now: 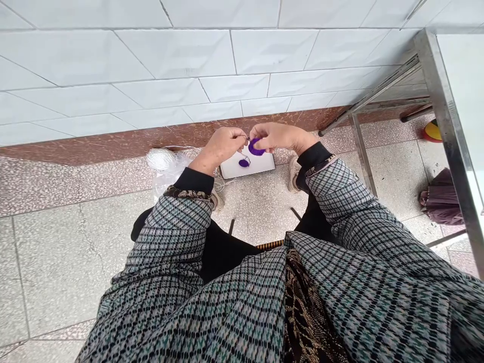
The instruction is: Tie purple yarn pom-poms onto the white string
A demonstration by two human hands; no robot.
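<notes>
Both my hands are raised in front of me above the floor, fingers pinched together. My right hand [280, 137] holds a small purple crocheted ring [256, 147] by its edge. My left hand [222, 144] is closed beside it, pinching what looks like a thin needle or thread touching the ring; it is too small to name. Below the hands a white flat box [230, 170] lies on the floor with a second small purple piece [244, 163] on it. My checked sleeves reach back toward the camera.
A clear plastic bag with white material [165, 162] lies on the floor at left near the tiled wall. A metal-framed table [446, 116] stands at right, with a folded dark umbrella [440, 199] and a red-yellow object [432, 131] beneath it.
</notes>
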